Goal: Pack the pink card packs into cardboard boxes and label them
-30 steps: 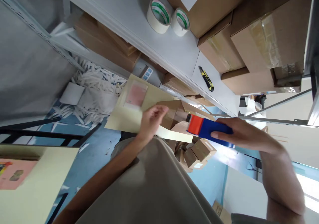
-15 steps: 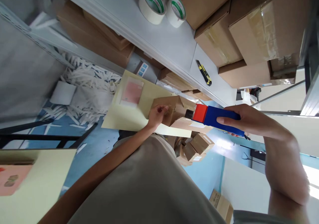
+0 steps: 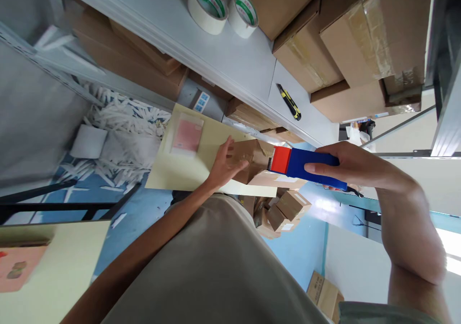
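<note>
A blue tape dispenser point(image 3: 298, 163) with a red head and a toothed front edge is in my right hand point(image 3: 342, 163), whose fingers wrap its blue body. Its toothed end meets the right part of a small brown cardboard box point(image 3: 248, 156). My left hand point(image 3: 223, 163) is at the box's left end, thumb and fingers spread apart against it. Shiny clear tape seems to lie on the box. The box rests on a pale yellow board point(image 3: 173, 170), with a pink flat packet point(image 3: 187, 134) to its left.
Two tape rolls point(image 3: 208, 7) and a yellow-black utility knife point(image 3: 289, 102) lie on the grey shelf point(image 3: 248, 69). Large cartons point(image 3: 356, 41) stand behind them. Smaller boxes point(image 3: 284, 211) are piled low beyond the board. White strips point(image 3: 122, 117) cover the floor at left.
My left hand's fingers have spread from a pinch onto the box's left end. The tape dispenser has moved slightly left, its toothed end closer over the box.
</note>
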`<action>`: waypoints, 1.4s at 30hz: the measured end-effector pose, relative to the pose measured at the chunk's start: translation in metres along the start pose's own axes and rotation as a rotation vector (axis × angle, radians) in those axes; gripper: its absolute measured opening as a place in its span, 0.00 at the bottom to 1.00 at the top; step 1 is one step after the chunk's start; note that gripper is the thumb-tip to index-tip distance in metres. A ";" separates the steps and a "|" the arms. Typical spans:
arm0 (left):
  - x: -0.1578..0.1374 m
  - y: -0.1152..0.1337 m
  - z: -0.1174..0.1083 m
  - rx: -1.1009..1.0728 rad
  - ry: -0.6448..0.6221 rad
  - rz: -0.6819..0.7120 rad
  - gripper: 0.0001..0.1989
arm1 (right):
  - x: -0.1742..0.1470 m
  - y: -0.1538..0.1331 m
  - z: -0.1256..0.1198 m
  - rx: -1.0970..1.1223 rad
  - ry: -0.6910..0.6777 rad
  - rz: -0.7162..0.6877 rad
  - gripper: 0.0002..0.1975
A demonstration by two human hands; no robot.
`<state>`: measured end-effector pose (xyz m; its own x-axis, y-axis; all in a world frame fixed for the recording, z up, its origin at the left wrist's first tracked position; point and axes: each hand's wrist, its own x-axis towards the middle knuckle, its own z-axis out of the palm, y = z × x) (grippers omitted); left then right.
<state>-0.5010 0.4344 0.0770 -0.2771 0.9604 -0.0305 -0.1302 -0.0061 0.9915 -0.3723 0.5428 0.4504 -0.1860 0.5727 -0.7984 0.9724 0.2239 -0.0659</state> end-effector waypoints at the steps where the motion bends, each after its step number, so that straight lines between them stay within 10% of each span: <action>1: 0.003 0.011 -0.005 0.022 -0.103 0.091 0.57 | 0.000 0.000 0.000 -0.021 0.006 -0.003 0.31; 5: 0.022 0.052 -0.010 0.178 -0.432 0.369 0.58 | 0.001 -0.004 0.001 -0.077 0.010 -0.010 0.32; 11: 0.046 0.057 0.003 0.332 -0.509 0.477 0.47 | 0.000 -0.011 0.005 -0.100 0.022 -0.022 0.31; 24: 0.044 0.034 0.001 0.343 -0.435 0.470 0.39 | 0.001 0.049 0.010 -0.130 -0.001 0.065 0.33; 34: 0.036 0.051 -0.006 0.486 -0.469 0.404 0.32 | 0.080 0.132 0.040 -0.038 -0.110 0.003 0.38; 42: -0.001 0.058 0.018 0.450 -0.112 0.099 0.34 | 0.110 0.158 0.057 -0.062 -0.087 -0.181 0.37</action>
<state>-0.4912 0.4380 0.1364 -0.1594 0.9856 0.0563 0.3238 -0.0017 0.9461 -0.2307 0.5961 0.3176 -0.3413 0.4494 -0.8256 0.9133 0.3662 -0.1783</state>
